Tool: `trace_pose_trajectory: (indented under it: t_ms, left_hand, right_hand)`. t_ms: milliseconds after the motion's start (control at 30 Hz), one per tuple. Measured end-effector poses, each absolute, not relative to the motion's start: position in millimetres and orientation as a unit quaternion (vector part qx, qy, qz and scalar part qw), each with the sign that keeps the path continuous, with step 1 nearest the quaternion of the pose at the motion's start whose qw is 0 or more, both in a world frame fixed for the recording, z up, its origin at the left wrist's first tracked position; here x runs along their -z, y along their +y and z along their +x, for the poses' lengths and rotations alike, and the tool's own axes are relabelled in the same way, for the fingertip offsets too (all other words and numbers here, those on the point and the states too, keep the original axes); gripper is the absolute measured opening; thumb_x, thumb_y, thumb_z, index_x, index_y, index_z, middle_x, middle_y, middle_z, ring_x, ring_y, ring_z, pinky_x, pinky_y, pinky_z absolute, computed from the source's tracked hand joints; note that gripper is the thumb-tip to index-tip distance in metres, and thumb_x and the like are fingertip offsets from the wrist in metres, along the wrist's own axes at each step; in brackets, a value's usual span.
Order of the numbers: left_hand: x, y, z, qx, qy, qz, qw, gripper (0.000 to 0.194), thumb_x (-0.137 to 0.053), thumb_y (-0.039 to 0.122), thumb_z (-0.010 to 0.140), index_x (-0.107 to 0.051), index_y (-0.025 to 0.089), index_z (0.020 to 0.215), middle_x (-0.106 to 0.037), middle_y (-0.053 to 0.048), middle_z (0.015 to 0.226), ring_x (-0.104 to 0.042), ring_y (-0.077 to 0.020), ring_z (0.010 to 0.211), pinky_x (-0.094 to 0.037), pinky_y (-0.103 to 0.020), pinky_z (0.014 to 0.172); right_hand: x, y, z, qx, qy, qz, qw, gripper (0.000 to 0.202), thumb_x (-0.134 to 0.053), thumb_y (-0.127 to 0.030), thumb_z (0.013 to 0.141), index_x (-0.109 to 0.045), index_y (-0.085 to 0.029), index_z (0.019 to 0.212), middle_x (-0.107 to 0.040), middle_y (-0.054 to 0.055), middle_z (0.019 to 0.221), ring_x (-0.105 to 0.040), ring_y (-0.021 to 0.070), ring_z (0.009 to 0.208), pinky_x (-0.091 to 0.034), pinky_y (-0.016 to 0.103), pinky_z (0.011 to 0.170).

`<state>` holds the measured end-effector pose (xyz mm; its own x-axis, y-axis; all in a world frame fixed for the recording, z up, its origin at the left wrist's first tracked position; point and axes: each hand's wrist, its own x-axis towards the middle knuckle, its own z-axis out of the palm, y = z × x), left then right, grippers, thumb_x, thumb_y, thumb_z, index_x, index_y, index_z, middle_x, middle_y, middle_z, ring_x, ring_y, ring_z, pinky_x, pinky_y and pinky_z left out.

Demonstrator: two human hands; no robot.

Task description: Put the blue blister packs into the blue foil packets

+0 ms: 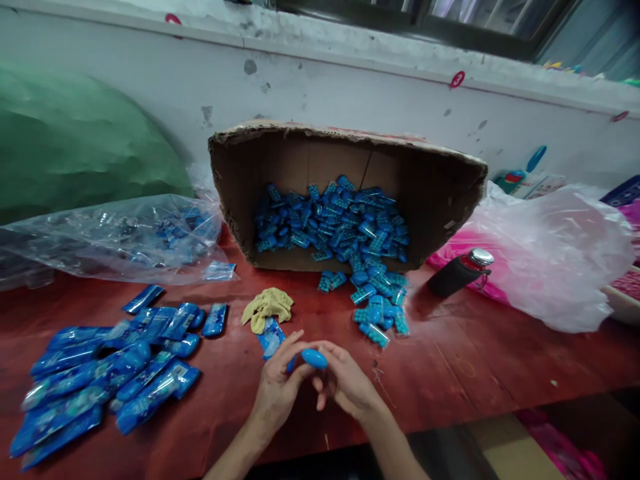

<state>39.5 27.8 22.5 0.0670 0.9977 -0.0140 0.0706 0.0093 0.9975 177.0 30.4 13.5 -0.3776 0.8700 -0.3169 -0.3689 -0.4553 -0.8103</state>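
Observation:
A small blue oval-topped piece point(314, 359) is between my two hands over the front of the red table. My right hand point(345, 377) has its fingers closed round the piece. My left hand point(283, 377) is beside it, with a blue wrapper point(271, 339) partly behind its fingers; a bit of blue shows between them, and whether it is held is hard to tell. Just beyond lies a crumpled yellow cloth point(269, 308). Many blue containers point(340, 217) fill a tipped cardboard box point(425, 200) and spill out in front of it.
Blue filled packets point(145, 360) are heaped on the red table point(450, 367) at the left. Behind them lies a clear plastic bag point(115, 247). A dark bottle point(460, 272) leans right of the box, beside a white and pink plastic bag point(545, 260).

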Motion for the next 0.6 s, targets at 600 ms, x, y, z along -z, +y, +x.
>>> trace_pose_trajectory:
  t_ms: [600]
  left_hand:
    - [-16,9,30,-0.403,0.484,0.47,0.619,0.03,-0.051,0.037,0.076,-0.056,0.018,0.099,-0.052,0.003,0.056,-0.045,-0.0104,0.048,-0.035,-0.02,0.044]
  right_hand:
    - [-27,23,162,-0.592,-0.509,-0.489,0.39,0.02,-0.049,-0.029,0.079,-0.053,-0.017,0.093,-0.047,-0.008,0.048,-0.046,0.0079,0.04,-0.042,0.018,0.041]
